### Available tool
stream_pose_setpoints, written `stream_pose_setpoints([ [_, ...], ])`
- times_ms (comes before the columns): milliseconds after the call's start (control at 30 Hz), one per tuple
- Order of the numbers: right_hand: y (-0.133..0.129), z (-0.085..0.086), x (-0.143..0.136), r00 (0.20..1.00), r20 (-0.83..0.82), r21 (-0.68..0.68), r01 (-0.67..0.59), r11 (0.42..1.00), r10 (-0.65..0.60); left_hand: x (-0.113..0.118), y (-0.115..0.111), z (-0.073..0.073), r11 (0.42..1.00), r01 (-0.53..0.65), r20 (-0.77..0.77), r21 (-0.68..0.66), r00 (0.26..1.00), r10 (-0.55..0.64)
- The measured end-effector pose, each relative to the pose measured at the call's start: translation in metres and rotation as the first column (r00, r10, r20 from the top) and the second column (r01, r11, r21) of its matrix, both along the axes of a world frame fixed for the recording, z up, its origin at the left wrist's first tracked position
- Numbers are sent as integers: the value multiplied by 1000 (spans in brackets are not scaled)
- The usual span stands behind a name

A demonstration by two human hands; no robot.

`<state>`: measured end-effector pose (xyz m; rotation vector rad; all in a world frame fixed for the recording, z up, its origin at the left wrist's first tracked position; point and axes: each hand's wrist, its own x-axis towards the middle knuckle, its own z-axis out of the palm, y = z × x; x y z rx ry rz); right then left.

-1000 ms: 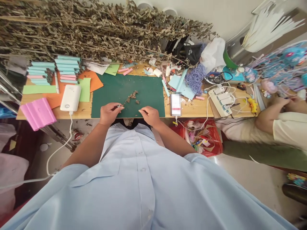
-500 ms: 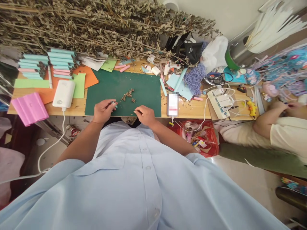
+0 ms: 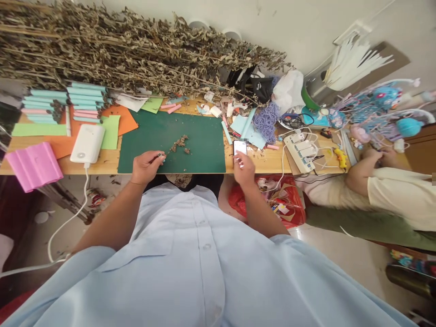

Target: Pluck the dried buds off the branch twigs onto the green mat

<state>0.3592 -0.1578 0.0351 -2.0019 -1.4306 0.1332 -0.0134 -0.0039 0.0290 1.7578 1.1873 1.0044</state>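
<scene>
My left hand is closed at the front left of the green cutting mat, pinching a small paper roll. Only the roll's dark end and a bit of pale blue show; the fingers cover the remainder. A small heap of dried leaves lies on the mat just beyond that hand. Over to the right, my right hand is at the phone, its fingers over the lower part of the lit screen. Those fingers are partly spread and do not grip the phone.
Dried plant stalks are piled along the back. Stacked blue and pink rolls and a white power bank are at left. Purple cord, a power strip and another person's arm are at right. A red bag sits below the table.
My right hand has moved right, from the mat's front edge to the phone's screen. My left hand still pinches the roll in about the same place. The view has shifted slightly.
</scene>
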Motion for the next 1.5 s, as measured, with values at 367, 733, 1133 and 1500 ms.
stream_pose_setpoints([
  [367, 33, -14, 85, 987, 160, -102, 13, 995, 3, 1, 2, -12, 999, -31, 22, 7, 999, 31],
  [733, 33, -9, 81, 988, 157, -87, 14, 996, 0, -1, 5, -10, 1000, 4, 11, 12, 1000, -4],
  [1133, 21, 14, 13, 993, 102, 39, 55, 998, -58, 2, 5, -9, 1000, 19, 62, 20, 998, -20],
  [1500, 66, -15, -114, 949, -71, -27, -310, 950, 308, 1, 10, -24, 999, 30, 64, 31, 997, -32],
])
